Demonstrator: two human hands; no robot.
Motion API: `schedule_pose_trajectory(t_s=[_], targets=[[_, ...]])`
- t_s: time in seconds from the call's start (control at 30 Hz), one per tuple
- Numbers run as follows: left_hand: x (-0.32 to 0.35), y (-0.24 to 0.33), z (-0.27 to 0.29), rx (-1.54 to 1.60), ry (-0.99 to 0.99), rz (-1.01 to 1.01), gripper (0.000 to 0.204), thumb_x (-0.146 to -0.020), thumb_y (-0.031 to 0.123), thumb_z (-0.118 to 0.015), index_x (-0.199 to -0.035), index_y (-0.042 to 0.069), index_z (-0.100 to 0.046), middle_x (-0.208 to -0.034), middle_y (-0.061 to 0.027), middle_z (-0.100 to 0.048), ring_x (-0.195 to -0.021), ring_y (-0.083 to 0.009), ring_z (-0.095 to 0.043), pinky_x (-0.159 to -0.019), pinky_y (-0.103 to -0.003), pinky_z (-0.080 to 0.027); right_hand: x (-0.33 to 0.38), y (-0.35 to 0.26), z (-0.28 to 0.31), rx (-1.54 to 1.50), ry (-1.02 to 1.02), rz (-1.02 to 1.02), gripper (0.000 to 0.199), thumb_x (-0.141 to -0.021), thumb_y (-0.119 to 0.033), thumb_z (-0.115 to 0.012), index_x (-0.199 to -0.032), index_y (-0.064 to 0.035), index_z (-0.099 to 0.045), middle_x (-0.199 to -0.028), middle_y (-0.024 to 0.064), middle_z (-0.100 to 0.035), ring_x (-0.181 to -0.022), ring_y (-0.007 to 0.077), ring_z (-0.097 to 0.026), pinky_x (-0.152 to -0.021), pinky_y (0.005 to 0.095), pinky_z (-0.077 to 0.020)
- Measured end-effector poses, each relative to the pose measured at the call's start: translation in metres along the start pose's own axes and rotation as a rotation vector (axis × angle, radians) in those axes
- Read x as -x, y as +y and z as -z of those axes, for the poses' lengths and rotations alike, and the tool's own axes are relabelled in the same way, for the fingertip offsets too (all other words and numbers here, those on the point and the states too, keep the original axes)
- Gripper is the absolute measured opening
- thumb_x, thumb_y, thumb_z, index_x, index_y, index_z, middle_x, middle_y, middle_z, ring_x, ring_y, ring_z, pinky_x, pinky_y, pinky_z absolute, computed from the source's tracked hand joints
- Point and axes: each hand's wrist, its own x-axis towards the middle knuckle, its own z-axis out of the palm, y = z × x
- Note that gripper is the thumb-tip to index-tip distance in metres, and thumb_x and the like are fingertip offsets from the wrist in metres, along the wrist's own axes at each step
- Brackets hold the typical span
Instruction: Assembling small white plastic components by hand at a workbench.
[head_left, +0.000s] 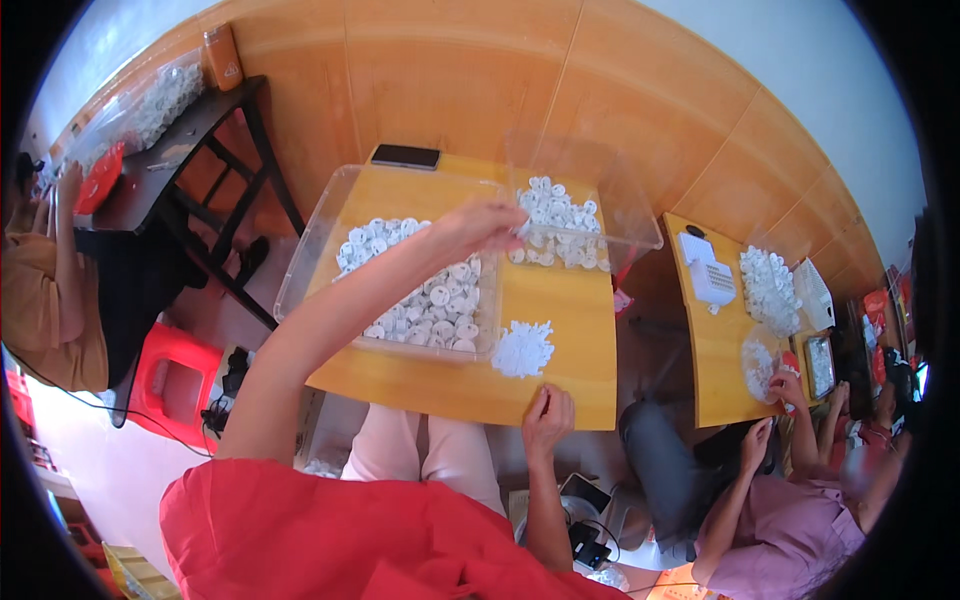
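My left hand (pixel 482 226) stretches across a clear plastic bin (pixel 290 282) of white round plastic parts (pixel 440 310) to the near left side of a second clear bin (pixel 632 238). Its fingers are drawn together, slightly blurred; a whitish bit shows at the tips, too unclear to name. More of the white round parts (pixel 560 215) lie in that second bin. Close to the table's front edge is my right hand (pixel 548 418), its fingers curled closed. What they hold, if anything, is hidden. A pile of small white plastic pieces (pixel 523 348) lies just beyond it on the yellow table (pixel 560 300).
A black phone (pixel 405 157) lies at the table's back edge. On the right, a person in pink (pixel 775 530) works at another yellow table (pixel 712 355). At the left, a person sits by a dark table (pixel 190 135); a red stool (pixel 175 375) stands nearby.
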Motion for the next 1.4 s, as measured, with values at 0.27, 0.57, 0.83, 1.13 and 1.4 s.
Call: schedule_pose_trajectory(t_s=[0.27, 0.57, 0.83, 1.13, 1.4], targets=[[-0.027, 0.032, -0.027, -0.073, 0.174, -0.252, 0.033, -0.082, 0.009, -0.06, -0.109, -0.006, -0.05, -0.1, -0.015, -0.057, -0.088, -0.0205, -0.061, -0.075, -0.026, -0.053, -0.002, 0.007, -0.004, 0.008, -0.018, 0.014, 0.006, -0.081, -0.007, -0.053, -0.082, -0.0018, -0.057, -0.069, 0.0124, -0.05, -0.064, 0.0302, -0.049, -0.055, 0.0397, -0.0372], [0.014, -0.025, 0.059, -0.947, 0.091, -0.133, 0.011, -0.073, 0.01, -0.062, -0.079, 0.001, -0.064, -0.074, -0.0096, -0.064, -0.07, -0.0155, -0.062, -0.062, -0.027, -0.05, -0.001, 0.005, -0.002, 0.023, 0.0, 0.051, 0.005, -0.081, -0.006, -0.054, -0.082, -0.0023, -0.057, -0.067, 0.0116, -0.049, -0.062, 0.0299, -0.048, -0.054, 0.0396, -0.0368], [0.02, -0.064, 0.037, -1.402, -0.089, -0.01, 0.027, -0.061, 0.027, -0.07, -0.07, 0.004, -0.059, -0.07, -0.0115, -0.061, -0.069, -0.0262, -0.06, -0.063, -0.036, -0.048, 0.0, 0.003, -0.002, 0.049, -0.001, 0.036, 0.005, -0.08, -0.006, -0.055, -0.082, -0.0033, -0.058, -0.068, 0.0111, -0.05, -0.063, 0.0293, -0.049, -0.056, 0.0391, -0.0381], [0.02, -0.086, 0.056, -1.44, -0.043, -0.29, 0.022, -0.062, 0.015, -0.066, -0.075, 0.0, -0.057, -0.07, -0.0142, -0.058, -0.071, -0.0294, -0.058, -0.062, -0.037, -0.046, -0.001, 0.004, -0.006, 0.024, 0.005, 0.047, 0.006, -0.079, -0.006, -0.056, -0.084, -0.0044, -0.059, -0.068, 0.0101, -0.05, -0.064, 0.0287, -0.05, -0.056, 0.0384, -0.0383], [0.095, 0.004, 0.032, -0.468, -0.114, -0.05, 0.027, -0.082, 0.008, -0.058, -0.108, 0.003, -0.054, -0.074, -0.0042, -0.057, -0.067, -0.0113, -0.059, -0.063, -0.023, -0.05, -0.011, -0.006, 0.012, 0.0, -0.171, -0.02, 0.018, -0.079, -0.006, -0.056, -0.096, -0.0045, -0.06, -0.079, 0.0107, -0.049, -0.068, 0.0276, -0.05, -0.058, 0.0374, -0.039]])
